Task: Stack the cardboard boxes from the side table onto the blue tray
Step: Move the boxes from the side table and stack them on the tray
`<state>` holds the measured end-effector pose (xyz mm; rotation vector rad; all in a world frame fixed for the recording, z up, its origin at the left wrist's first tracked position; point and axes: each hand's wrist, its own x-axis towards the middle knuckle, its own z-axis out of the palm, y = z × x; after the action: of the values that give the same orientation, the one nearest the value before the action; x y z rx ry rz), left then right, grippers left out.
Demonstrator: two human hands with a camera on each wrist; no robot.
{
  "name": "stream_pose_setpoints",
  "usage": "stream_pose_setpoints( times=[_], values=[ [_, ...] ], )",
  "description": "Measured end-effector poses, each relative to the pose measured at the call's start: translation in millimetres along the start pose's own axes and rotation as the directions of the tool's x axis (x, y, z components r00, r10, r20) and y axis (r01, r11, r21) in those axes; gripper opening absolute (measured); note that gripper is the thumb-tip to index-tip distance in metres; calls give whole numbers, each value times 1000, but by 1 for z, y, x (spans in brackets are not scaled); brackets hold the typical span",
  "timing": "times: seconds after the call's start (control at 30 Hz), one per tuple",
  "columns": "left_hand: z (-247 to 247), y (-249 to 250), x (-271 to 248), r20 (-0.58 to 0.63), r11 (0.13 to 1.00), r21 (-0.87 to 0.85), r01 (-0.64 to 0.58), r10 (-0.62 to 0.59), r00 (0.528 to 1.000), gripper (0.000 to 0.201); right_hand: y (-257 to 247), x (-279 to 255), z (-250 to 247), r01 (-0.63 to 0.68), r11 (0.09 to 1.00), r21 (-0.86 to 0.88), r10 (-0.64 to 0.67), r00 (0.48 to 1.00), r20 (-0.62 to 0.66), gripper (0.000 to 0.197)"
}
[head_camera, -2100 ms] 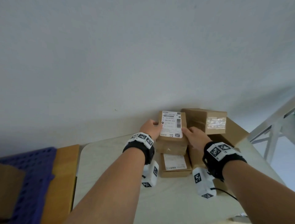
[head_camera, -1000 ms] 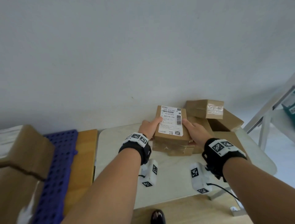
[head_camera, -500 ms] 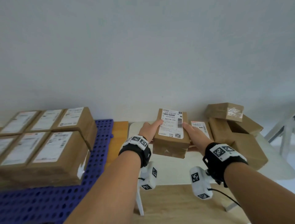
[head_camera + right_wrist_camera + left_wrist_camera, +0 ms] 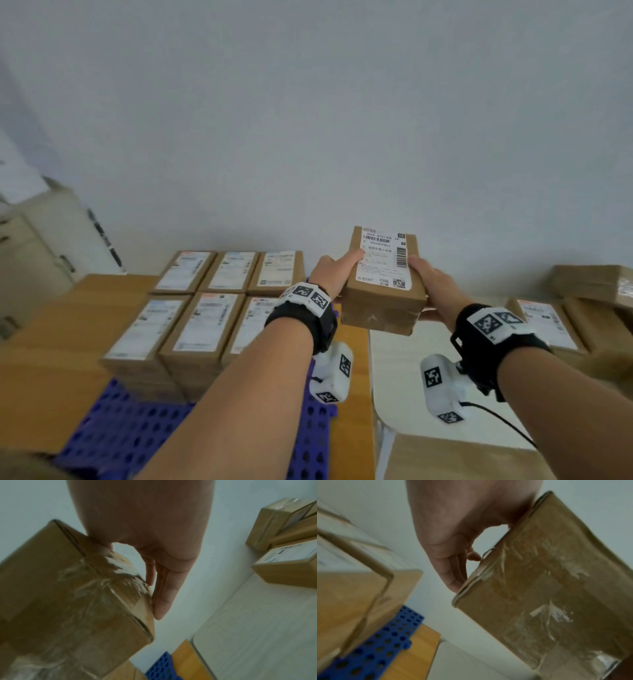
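Note:
I hold a taped cardboard box (image 4: 382,281) with a white shipping label in the air between both hands. My left hand (image 4: 334,270) grips its left side, thumb on top; my right hand (image 4: 428,281) grips its right side. The box (image 4: 547,588) hangs over the gap between the blue tray (image 4: 113,431) and the white side table (image 4: 400,370). Several labelled boxes (image 4: 205,308) stand stacked on the tray at the left. In the right wrist view the fingers (image 4: 163,599) lie along the side of the box (image 4: 68,601).
More cardboard boxes (image 4: 582,308) remain on the side table at the right. The tray lies on a wooden surface (image 4: 44,335). A beige cabinet (image 4: 30,246) stands at the far left. A plain wall (image 4: 308,120) runs behind everything.
Both hands lifted the labelled box off the pile on the side table and carried it left. The view swung left, bringing the tray's stacked boxes into sight.

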<state>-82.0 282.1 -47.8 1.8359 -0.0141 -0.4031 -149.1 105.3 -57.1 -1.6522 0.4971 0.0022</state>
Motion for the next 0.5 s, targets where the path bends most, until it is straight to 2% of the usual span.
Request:
stream_pose_setpoints(
  times=[0.07, 0.2, 0.37, 0.5],
  values=[
    [-39, 1, 2, -16, 998, 49, -38, 39, 999, 89, -13, -1, 35, 15, 1000, 6, -15, 1000, 10, 58],
    [-110, 4, -5, -16, 996, 63, -68, 69, 998, 87, -33, -6, 100, 25, 999, 27, -26, 999, 32, 56],
    [-182, -15, -1, -32, 996, 56, -75, 77, 997, 74, -52, -10, 171, 22, 1000, 20, -23, 999, 48, 56],
    [-227, -30, 7, -55, 996, -6, -94, 93, 994, 60, -62, -6, 217, 30, 999, 11, -31, 994, 109, 58]
  ],
)
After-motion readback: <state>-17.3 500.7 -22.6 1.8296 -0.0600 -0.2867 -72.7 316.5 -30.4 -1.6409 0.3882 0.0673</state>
